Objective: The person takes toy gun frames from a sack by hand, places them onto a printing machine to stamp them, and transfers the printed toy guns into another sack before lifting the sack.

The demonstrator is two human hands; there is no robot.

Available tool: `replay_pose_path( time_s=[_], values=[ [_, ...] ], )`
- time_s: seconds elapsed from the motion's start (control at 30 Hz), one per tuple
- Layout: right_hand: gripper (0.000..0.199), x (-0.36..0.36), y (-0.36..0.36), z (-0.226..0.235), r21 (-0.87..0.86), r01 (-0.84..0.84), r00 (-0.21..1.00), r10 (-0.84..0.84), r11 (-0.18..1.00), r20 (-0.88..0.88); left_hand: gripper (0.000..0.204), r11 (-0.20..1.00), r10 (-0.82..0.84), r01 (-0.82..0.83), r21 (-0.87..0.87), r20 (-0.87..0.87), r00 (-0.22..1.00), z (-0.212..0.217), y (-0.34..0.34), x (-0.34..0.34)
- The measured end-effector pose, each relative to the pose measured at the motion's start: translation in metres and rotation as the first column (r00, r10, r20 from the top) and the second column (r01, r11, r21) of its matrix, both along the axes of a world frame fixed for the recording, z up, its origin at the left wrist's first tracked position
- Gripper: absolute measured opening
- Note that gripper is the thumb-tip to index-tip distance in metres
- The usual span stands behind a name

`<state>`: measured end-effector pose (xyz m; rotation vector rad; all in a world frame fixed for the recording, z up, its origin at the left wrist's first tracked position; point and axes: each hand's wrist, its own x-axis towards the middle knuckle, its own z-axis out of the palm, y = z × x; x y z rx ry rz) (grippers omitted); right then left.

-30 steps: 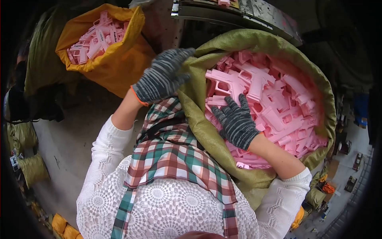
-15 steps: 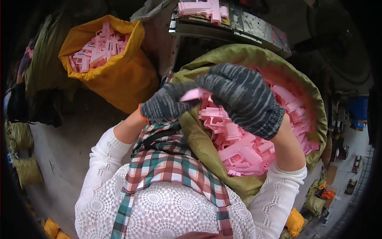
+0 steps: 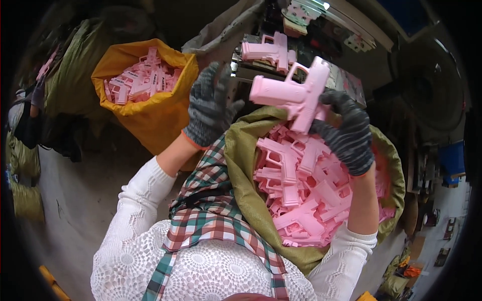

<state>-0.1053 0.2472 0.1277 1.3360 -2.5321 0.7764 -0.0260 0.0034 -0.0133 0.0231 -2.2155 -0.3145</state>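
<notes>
A pink toy pistol (image 3: 315, 95) is held up over the sack, its grip end pointing left. My right hand (image 3: 349, 133), in a dark grey knitted glove, is closed on its lower right part. My left hand (image 3: 208, 110), gloved alike, is raised to the left with fingers apart and nothing in it. Below my right hand a green woven sack (image 3: 241, 165), its rim rolled down, is heaped with pink toy pistols (image 3: 301, 218). Beyond the sack, another pink toy pistol (image 3: 266, 51) lies on a machine's bed.
A yellow sack (image 3: 145, 123) of pink toy pistols with dark print stands at the far left. Machinery (image 3: 346, 83) with metal edges is straight ahead, and a large fan (image 3: 427, 85) stands in shadow on the right. Another person's arm (image 3: 36, 100) shows at the left rim.
My hands have come apart: the left moved up and away with fingers opened, the right moved right and now holds up a toy pistol. The view has shifted, showing more of the machine.
</notes>
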Motion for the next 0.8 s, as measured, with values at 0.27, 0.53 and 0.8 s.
replay_pose_path(
  time_s=[0.27, 0.53, 0.8],
  values=[
    [0.047, -0.009, 0.014, -0.015, 0.037, -0.122, 0.977, 0.113, 0.992, 0.18, 0.095, 0.957, -0.107, 0.087, 0.277, 0.055, 0.993, 0.005, -0.009, -0.092],
    [0.045, -0.02, 0.012, -0.021, -0.061, -0.074, 0.967, 0.087, 0.995, 0.241, 0.047, 0.994, -0.069, 0.1, -0.036, 0.499, 0.864, 0.072, -0.024, -0.13],
    [0.045, -0.056, -0.01, -0.039, -0.202, 0.015, 0.976, 0.029, 0.979, 0.215, 0.041, 0.964, 0.003, 0.046, -0.261, 0.183, 0.983, 0.019, -0.043, -0.054]
  ],
)
